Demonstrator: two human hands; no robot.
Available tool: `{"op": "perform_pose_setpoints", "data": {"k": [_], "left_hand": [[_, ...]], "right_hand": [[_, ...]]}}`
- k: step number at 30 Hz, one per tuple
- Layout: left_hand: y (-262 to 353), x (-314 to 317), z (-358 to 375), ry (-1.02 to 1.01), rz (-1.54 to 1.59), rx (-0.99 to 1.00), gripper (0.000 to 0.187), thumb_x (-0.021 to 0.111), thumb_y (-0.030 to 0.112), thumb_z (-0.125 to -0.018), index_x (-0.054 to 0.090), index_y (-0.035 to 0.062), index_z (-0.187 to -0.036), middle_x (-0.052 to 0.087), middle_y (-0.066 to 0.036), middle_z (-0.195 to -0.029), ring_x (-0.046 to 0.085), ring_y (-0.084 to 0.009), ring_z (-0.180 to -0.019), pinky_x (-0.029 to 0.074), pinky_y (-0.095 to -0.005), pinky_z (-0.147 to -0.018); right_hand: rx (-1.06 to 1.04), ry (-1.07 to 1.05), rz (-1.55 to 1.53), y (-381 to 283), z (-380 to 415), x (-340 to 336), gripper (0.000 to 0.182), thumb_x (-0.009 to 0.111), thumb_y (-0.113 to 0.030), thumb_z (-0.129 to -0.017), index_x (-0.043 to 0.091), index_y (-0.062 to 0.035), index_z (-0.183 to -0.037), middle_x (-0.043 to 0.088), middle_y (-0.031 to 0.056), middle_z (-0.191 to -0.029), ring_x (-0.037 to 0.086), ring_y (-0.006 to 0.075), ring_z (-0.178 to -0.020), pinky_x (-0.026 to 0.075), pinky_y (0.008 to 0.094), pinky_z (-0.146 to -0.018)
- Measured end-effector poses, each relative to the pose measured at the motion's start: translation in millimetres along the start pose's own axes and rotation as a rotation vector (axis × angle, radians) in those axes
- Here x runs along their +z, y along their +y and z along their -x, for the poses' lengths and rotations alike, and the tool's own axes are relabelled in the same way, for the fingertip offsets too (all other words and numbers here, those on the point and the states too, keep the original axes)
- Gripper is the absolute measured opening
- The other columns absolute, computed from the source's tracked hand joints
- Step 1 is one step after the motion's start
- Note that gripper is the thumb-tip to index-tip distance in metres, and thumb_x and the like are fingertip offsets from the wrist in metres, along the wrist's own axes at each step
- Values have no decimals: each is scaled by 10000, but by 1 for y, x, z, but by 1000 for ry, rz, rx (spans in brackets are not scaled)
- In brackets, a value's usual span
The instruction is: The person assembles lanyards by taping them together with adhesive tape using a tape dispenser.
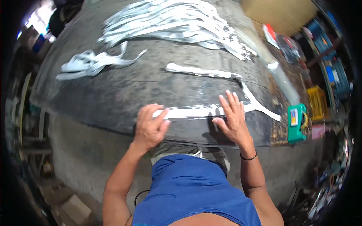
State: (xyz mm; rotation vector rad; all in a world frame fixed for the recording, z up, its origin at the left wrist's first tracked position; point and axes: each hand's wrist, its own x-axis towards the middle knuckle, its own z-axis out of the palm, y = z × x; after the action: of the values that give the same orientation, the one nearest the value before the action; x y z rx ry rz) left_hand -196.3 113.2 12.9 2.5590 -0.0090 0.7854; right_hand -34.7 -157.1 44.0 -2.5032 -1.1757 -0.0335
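A white webbing strap (194, 112) lies along the front edge of the dark table, with a side branch (267, 110) at its right and a folded-back length (203, 71) behind. My left hand (150, 126) grips the strap's left end, fingers curled over it and thumb against it. My right hand (234, 117) rests flat across the strap near the fork, its fingers stretched out and the thumb apart. What lies under the right palm is hidden.
A big pile of white straps (162, 22) covers the back of the table (113, 94). A smaller strap bundle (88, 64) lies at left. At right are a green plastic tool (296, 124), a clear plastic tube (283, 83), plastic packets (288, 49) and a cardboard box (281, 15).
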Motion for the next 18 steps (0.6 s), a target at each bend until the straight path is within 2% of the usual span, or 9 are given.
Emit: {"op": "perform_pose_setpoints", "data": {"k": [2, 4, 6, 8, 10, 11, 14, 16, 18], "left_hand": [[-5, 0, -16, -17, -18, -1, 390, 713, 137, -800, 687, 53, -1180, 601, -163, -1223, 565, -365, -1159, 445, -461, -1001], [-22, 5, -37, -41, -46, 24, 400, 714, 149, -815, 675, 60, -1203, 584, -167, -1256, 560, -367, -1173, 444, -453, -1011], [-39, 15, -65, -54, -23, 37, 401, 709, 134, -823, 668, 59, -1215, 578, -171, -1272, 553, -369, -1187, 435, -451, -1022], [-54, 30, -92, -77, -133, 126, 479, 712, 135, -814, 620, 82, -1281, 578, -167, -1272, 539, -366, -1207, 427, -456, -1026], [-62, 47, -117, -102, -190, 194, 513, 702, 113, -812, 592, 84, -1312, 578, -160, -1274, 534, -356, -1218, 425, -451, -1022], [-66, 55, -125, -129, -252, 247, 548, 693, 90, -811, 564, 87, -1344, 578, -153, -1276, 529, -346, -1229, 424, -446, -1018], [-90, 81, -135, -191, -308, 259, 597, 674, 49, -803, 523, 91, -1380, 578, -132, -1282, 524, -315, -1238, 430, -438, -987], [-94, 83, -137, -198, -276, 251, 527, 647, 10, -803, 577, 94, -1319, 606, -113, -1238, 560, -296, -1184, 439, -436, -949], [-101, 83, -133, -190, -270, 334, 456, 623, -15, -805, 624, 94, -1248, 635, -102, -1180, 593, -290, -1116, 442, -431, -938]], "right_hand": [[148, 151, -22, 31, 23, -14, 667, 702, -276, -878, 458, -47, -1454, 372, 234, -1532, 383, 442, -1380, 327, 522, -1108], [386, 297, 68, 71, 53, -13, 615, 689, -230, -876, 487, -32, -1422, 418, 246, -1490, 457, 447, -1298, 390, 489, -1053], [464, 364, 194, 111, 79, -14, 588, 672, -202, -881, 493, -29, -1414, 437, 257, -1466, 477, 456, -1267, 409, 497, -1035], [484, 401, 278, 135, 91, -14, 549, 666, -160, -878, 517, -49, -1395, 467, 221, -1450, 513, 435, -1209, 425, 497, -1006], [494, 299, 322, 152, 91, -19, 495, 659, -109, -870, 562, -73, -1354, 523, 171, -1409, 551, 393, -1130, 447, 488, -957], [387, 377, 375, 170, 90, -14, 426, 648, -49, -855, 621, -77, -1280, 604, 135, -1312, 575, 364, -1055, 466, 468, -910], [263, 430, 366, 211, 83, -12, 375, 628, -11, -850, 655, -62, -1220, 656, 140, -1211, 589, 371, -1024, 477, 447, -900], [208, 477, 364, 230, 71, -20, 337, 611, 13, -847, 670, -47, -1173, 671, 151, -1161, 602, 378, -1001, 482, 436, -900], [173, 442, 289, 247, 63, -27, 313, 607, 16, -850, 671, -38, -1151, 668, 165, -1151, 606, 377, -1014, 486, 442, -907]]}}
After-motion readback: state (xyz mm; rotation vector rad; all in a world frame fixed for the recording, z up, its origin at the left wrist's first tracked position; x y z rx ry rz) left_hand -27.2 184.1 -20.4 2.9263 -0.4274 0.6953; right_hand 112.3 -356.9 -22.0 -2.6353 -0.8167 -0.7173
